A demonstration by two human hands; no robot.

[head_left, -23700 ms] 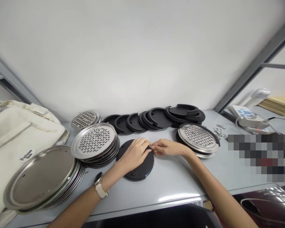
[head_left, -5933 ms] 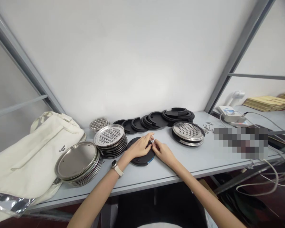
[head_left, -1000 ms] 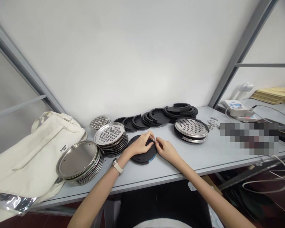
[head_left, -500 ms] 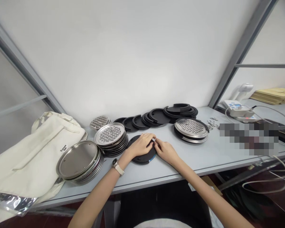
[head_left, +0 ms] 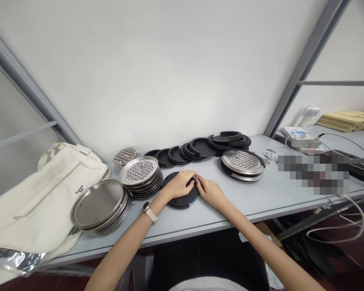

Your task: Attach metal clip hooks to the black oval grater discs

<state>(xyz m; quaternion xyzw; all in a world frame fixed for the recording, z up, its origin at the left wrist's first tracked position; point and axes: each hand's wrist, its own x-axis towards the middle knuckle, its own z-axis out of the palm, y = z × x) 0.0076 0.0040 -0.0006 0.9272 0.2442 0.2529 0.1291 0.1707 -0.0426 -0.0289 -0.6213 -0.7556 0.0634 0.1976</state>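
A round black disc (head_left: 182, 202) with a blue strip on its lower right edge lies flat on the grey table in front of me. My left hand (head_left: 182, 184), with a watch on the wrist, rests over the disc's upper part, its fingers curved round the rim. At the disc's right edge my right hand (head_left: 210, 192) has its fingers pinched on a small shiny piece, too small to name, beside my left fingertips. Just left of the disc stands a stack of metal grater plates (head_left: 141, 171).
Smooth metal plates (head_left: 98, 204) are stacked at the left by a cream bag (head_left: 48, 198). Black rings (head_left: 202, 147) line the wall. Perforated discs (head_left: 242, 162) lie to the right, with small metal parts (head_left: 269, 155) behind. The table's front edge (head_left: 200, 234) is near.
The view has shifted slightly. Both hands keep nearly the same place on the black disc, and the small shiny piece between the fingertips shows a little more.
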